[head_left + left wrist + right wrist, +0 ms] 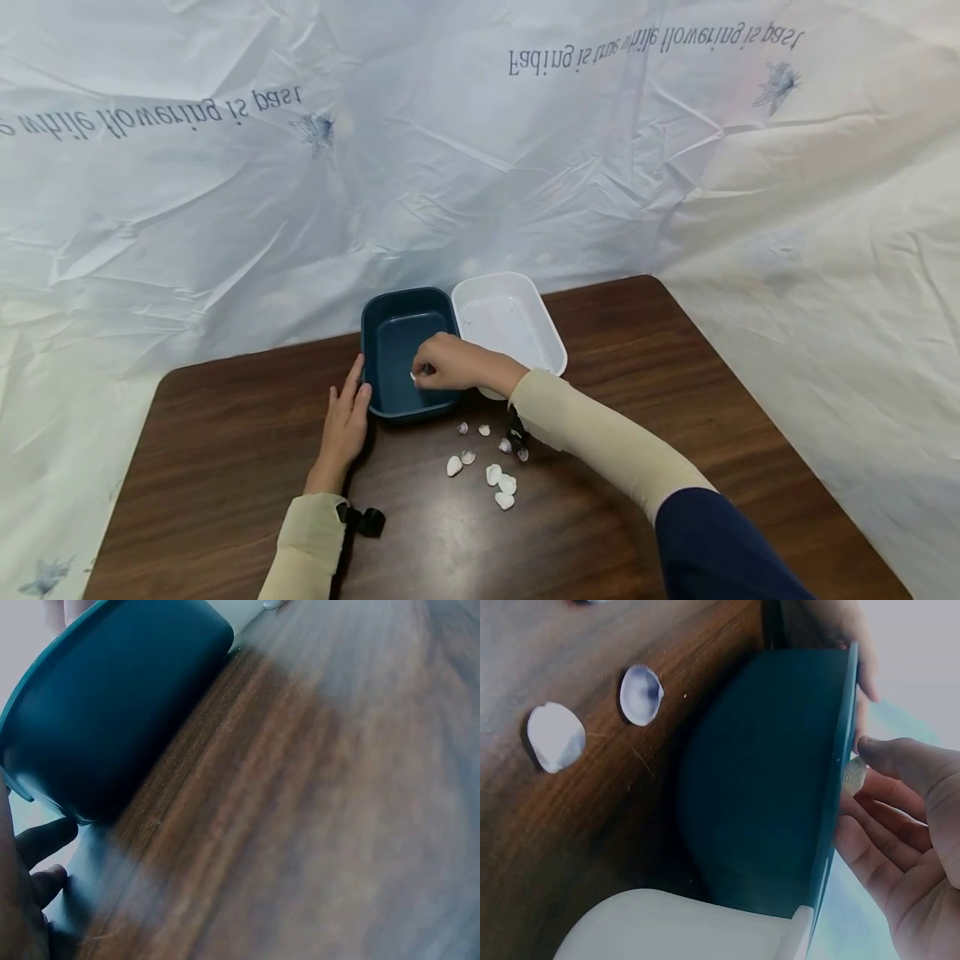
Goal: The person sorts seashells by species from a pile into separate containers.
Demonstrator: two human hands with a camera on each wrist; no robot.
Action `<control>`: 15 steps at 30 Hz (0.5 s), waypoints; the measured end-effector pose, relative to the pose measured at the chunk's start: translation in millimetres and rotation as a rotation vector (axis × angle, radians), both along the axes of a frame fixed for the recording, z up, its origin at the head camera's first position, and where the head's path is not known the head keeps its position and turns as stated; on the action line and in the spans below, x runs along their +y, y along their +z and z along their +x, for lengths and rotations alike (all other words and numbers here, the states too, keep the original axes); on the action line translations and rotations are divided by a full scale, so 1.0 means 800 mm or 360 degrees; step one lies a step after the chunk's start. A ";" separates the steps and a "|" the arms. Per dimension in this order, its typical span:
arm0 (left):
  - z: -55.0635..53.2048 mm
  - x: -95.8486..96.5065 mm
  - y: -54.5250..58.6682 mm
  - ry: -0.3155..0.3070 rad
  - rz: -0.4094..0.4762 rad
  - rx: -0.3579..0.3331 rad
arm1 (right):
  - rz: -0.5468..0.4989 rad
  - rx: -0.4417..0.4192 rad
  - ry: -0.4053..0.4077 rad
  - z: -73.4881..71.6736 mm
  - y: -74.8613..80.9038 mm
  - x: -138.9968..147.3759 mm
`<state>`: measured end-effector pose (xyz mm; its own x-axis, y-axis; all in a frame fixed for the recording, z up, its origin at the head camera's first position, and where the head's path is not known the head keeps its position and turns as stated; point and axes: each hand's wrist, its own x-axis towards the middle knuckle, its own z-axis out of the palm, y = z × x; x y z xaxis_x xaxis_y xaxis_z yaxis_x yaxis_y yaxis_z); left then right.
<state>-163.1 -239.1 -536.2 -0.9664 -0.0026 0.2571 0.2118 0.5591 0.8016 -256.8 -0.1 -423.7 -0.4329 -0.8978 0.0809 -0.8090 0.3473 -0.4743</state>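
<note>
My right hand [454,363] pinches a small pale seashell [855,776] between thumb and fingers. It is over the near part of a dark teal plastic basin [396,343], and in the right wrist view the shell is right at the basin's rim. Along the basin's left side rests my left hand [347,425], fingers extended against the outer wall. In the left wrist view, two fingertips [51,876] of this hand show below the basin's wall. Several white and purplish seashells [454,466] lie loose on the table in front of the basin.
A white plastic basin [506,321] stands against the teal one on its right. Both sit near the far edge of the brown wooden table [600,517]. Behind and beside the table hangs a pale printed sheet [480,183].
</note>
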 end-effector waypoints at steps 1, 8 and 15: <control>0.001 0.000 0.000 0.0000 -0.0002 -0.0003 | 0.0015 0.0002 -0.0005 -0.003 -0.001 -0.002; 0.001 0.001 -0.001 -0.0008 -0.0003 -0.0016 | 0.0133 0.0007 -0.0042 -0.021 -0.003 -0.018; 0.000 0.000 -0.001 -0.0009 -0.0003 -0.0038 | 0.0203 0.0028 -0.0083 -0.037 -0.002 -0.033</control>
<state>-162.8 -239.1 -536.9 -0.9722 0.0036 0.2342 0.1961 0.5594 0.8054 -286.8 -26.5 -425.5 -0.4786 -0.8777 -0.0244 -0.7960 0.4454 -0.4098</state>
